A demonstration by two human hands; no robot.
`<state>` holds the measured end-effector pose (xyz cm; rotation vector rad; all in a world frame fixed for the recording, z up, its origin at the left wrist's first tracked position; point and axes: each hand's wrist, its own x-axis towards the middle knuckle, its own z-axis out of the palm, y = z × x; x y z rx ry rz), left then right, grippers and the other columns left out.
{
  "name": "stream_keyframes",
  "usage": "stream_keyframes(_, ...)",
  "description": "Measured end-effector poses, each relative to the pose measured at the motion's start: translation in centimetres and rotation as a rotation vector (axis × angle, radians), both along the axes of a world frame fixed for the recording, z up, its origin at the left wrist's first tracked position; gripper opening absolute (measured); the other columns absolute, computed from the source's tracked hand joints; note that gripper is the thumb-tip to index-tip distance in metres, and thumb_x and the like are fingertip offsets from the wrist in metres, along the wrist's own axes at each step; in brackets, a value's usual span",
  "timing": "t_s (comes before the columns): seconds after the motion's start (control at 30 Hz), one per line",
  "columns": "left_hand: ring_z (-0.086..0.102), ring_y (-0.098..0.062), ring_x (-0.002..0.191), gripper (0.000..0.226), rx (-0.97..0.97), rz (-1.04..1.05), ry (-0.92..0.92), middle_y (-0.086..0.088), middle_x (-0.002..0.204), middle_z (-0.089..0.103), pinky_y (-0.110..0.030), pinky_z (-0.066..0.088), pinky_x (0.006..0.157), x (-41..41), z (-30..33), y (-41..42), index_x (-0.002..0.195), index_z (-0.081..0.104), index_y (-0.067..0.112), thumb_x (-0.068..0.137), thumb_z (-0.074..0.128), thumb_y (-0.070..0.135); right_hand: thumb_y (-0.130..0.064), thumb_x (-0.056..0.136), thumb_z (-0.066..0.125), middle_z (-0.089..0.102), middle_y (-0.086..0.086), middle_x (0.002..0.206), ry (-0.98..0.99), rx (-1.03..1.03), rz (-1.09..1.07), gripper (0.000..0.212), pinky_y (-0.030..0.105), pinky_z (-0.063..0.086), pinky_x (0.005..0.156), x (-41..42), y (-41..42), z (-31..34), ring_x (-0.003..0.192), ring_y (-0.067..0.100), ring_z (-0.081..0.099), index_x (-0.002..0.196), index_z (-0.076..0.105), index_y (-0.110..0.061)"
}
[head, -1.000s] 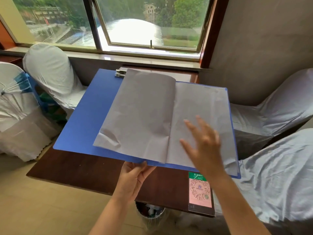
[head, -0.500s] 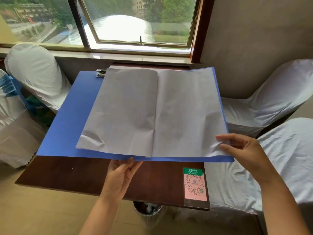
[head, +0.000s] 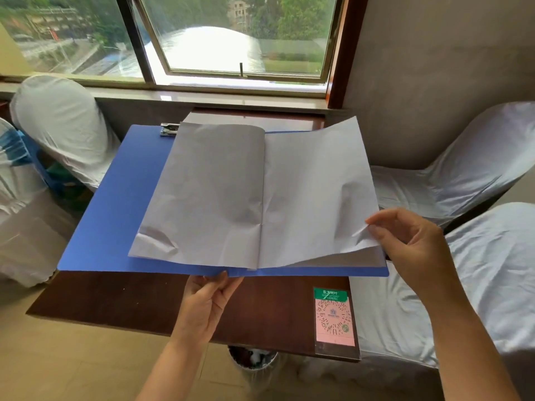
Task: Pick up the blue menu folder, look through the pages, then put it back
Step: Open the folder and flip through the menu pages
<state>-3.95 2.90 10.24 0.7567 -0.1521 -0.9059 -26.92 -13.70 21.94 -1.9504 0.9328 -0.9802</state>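
The blue menu folder (head: 115, 204) lies open and is held above a dark wooden table (head: 121, 296). Blank grey-white pages (head: 220, 195) are spread across it, with a metal clip (head: 169, 129) at the far left corner. My left hand (head: 207, 302) grips the folder's near edge at the spine from below. My right hand (head: 414, 241) pinches the lower right corner of the right-hand page (head: 315, 192) between thumb and fingers, and that page is lifted off the sheets beneath.
A pink QR-code card (head: 334, 321) is stuck on the table's near right corner. White-covered chairs stand at the left (head: 60, 123) and right (head: 463, 175). A waste bin (head: 252, 363) sits under the table. A window (head: 231, 39) and sill are beyond.
My right hand moved from hovering over the right page to its lower right corner, pinched it and has lifted the page. The left hand keeps holding the near edge.
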Motion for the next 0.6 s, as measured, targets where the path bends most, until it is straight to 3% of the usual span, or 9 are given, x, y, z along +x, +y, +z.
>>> stream_keyframes(0.1,0.067,-0.027,0.101,0.040,-0.004,-0.008,-0.016,-0.008,0.103,0.073,-0.034,0.058,0.073,-0.2,0.1,-0.1,0.107,0.064,0.015,0.076,0.053,-0.007,-0.034,0.086,0.049,0.073,-0.001,0.104,-0.440,0.399,0.218,0.020,0.031,0.060,0.073,1.4,0.3,0.4,0.096,0.024,0.069,0.102,0.055,-0.043)
stream_keyframes(0.17,0.067,-0.027,0.101,0.040,-0.009,-0.018,-0.017,-0.008,0.103,0.073,-0.034,0.058,0.074,-0.3,0.2,-0.1,0.108,0.064,0.014,0.077,0.052,-0.008,-0.024,0.093,0.045,0.073,-0.003,0.106,-0.576,0.559,0.232,0.027,0.028,0.059,0.073,2.4,0.2,-0.4,0.096,0.019,0.070,0.116,0.049,-0.039)
stream_keyframes(0.3,0.068,-0.027,0.099,0.038,-0.007,-0.020,0.013,-0.008,0.101,0.074,-0.035,0.059,0.072,-0.6,0.3,-0.3,0.101,0.068,0.015,0.076,0.051,-0.008,-0.018,0.086,0.062,0.061,-0.021,0.107,-0.152,0.174,0.122,0.035,0.003,0.048,0.069,4.9,1.2,-1.8,0.095,0.001,0.062,0.114,0.053,-0.038)
stream_keyframes(0.33,0.069,-0.026,0.097,0.038,-0.008,-0.018,0.014,-0.008,0.099,0.074,-0.035,0.059,0.072,-0.7,0.3,-0.3,0.100,0.068,0.016,0.076,0.051,-0.008,-0.012,0.086,0.063,0.058,-0.019,0.115,-0.082,0.108,0.157,0.046,0.005,0.047,0.076,5.5,1.4,-2.2,0.102,-0.001,0.059,0.120,0.047,-0.041)
stream_keyframes(0.4,0.069,-0.025,0.096,0.040,-0.013,-0.020,0.012,-0.007,0.100,0.074,-0.035,0.059,0.072,-0.9,0.4,-0.4,0.103,0.066,0.017,0.075,0.051,-0.009,-0.011,0.082,0.066,0.045,-0.014,0.133,0.024,-0.004,0.199,0.066,0.023,0.044,0.091,6.8,1.9,-2.6,0.117,0.005,0.049,0.127,0.034,-0.047)
stream_keyframes(0.5,0.068,-0.026,0.098,0.041,-0.020,-0.031,0.009,-0.008,0.102,0.074,-0.034,0.059,0.072,-1.2,0.5,-0.5,0.105,0.066,0.015,0.075,0.052,-0.008,-0.010,0.078,0.070,0.023,-0.013,0.147,0.171,-0.196,0.251,0.081,0.042,0.042,0.101,8.8,2.8,-3.0,0.135,0.015,0.032,0.135,0.024,-0.043)
stream_keyframes(0.6,0.067,-0.027,0.100,0.041,-0.024,-0.045,-0.005,-0.009,0.106,0.073,-0.034,0.058,0.073,-1.5,0.6,-0.6,0.105,0.068,0.015,0.074,0.052,-0.008,-0.006,0.076,0.071,0.020,-0.006,0.151,0.175,-0.240,0.290,0.076,0.039,0.038,0.105,10.3,3.8,-3.6,0.136,0.008,0.021,0.138,0.034,-0.030)
